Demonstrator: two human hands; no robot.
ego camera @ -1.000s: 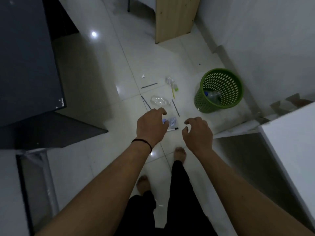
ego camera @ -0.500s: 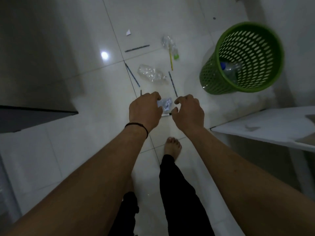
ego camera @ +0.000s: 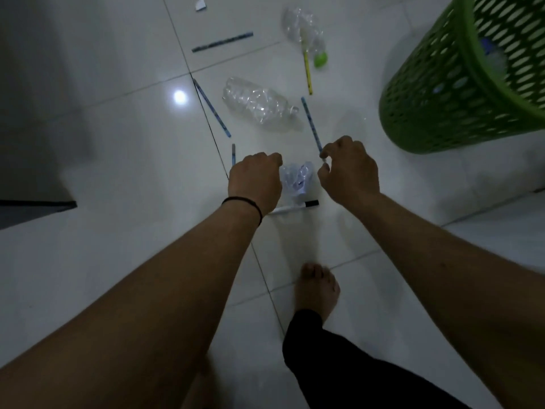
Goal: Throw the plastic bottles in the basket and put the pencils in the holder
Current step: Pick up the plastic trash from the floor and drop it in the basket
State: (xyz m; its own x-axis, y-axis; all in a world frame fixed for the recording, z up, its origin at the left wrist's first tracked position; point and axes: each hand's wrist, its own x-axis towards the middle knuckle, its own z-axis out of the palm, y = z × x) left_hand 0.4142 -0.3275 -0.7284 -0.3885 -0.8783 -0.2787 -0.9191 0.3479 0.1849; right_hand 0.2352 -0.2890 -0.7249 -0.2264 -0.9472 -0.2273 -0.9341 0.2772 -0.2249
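Observation:
Three crushed clear plastic bottles lie on the white tiled floor: a large bottle, a green-capped bottle farther off, and a small bottle between my hands. The green basket stands at the right with a bottle inside. Several pencils are scattered around: blue ones, a short blue one and a yellow one. My right hand pinches the near end of a blue pencil. My left hand hovers with curled fingers, holding nothing. No holder is in view.
A white marker with a black cap lies just below the small bottle. A scrap of paper sits at the top. Dark furniture edges the left side. My bare foot stands close behind the hands.
I have bent lower, so the floor and the basket look much closer. Both hands have dropped toward the small bottle, and my right fingertips have reached the end of the blue pencil.

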